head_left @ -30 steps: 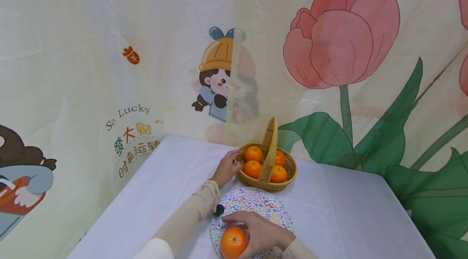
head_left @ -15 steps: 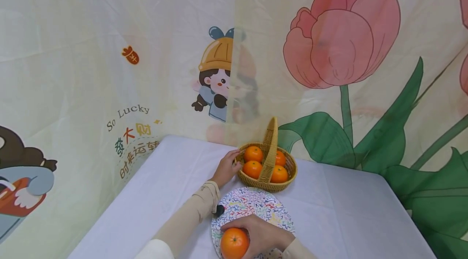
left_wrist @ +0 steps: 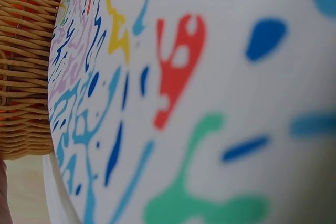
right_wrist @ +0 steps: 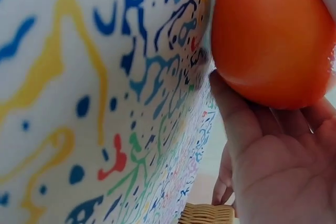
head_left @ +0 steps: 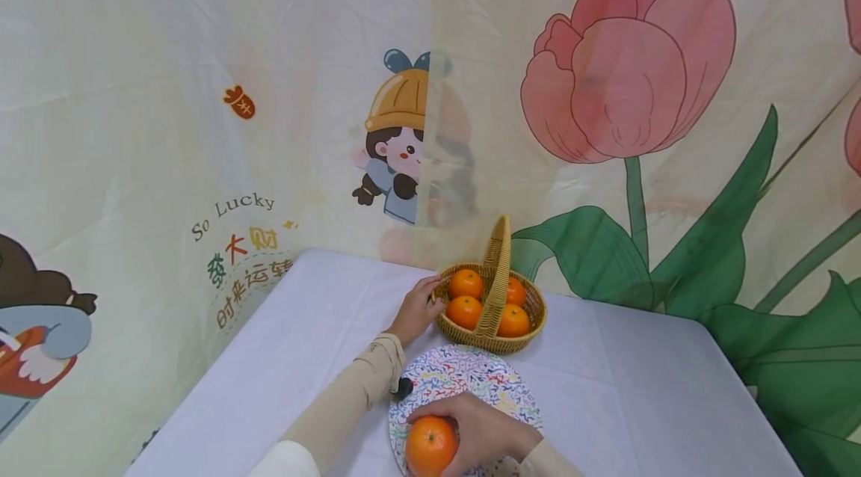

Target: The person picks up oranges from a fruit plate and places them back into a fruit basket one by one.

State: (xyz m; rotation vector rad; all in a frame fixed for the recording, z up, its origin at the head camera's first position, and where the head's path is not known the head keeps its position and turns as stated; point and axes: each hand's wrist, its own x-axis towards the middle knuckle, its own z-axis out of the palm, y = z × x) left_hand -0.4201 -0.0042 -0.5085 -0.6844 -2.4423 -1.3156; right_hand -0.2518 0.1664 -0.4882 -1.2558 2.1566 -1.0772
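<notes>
In the head view my right hand (head_left: pixel 474 428) curls round an orange (head_left: pixel 431 447) over the near part of a round plate (head_left: pixel 464 368) with multicoloured squiggles. The right wrist view shows this orange (right_wrist: pixel 273 40) large, thumb and fingers on either side and fingertips close to the patterned surface. My left hand (head_left: pixel 418 309) reaches past the plate's left side and touches the left rim of a wicker basket (head_left: pixel 521 342), its fingers extended. In the left wrist view, the patterned plate (left_wrist: pixel 178 93) fills most of the frame; only a sliver of the hand shows.
Several oranges (head_left: pixel 464 311) lie in the basket, under its tall arched handle (head_left: pixel 498 268). A white cloth (head_left: pixel 605 387) covers the table. Behind it hangs a printed curtain (head_left: pixel 323 125) with a cartoon figure and tulips. A small black object (head_left: pixel 403 387) sits at my left cuff.
My right hand's fingers have closed in around the orange, and the hand sits slightly lower. The left hand, basket and plate have not visibly moved.
</notes>
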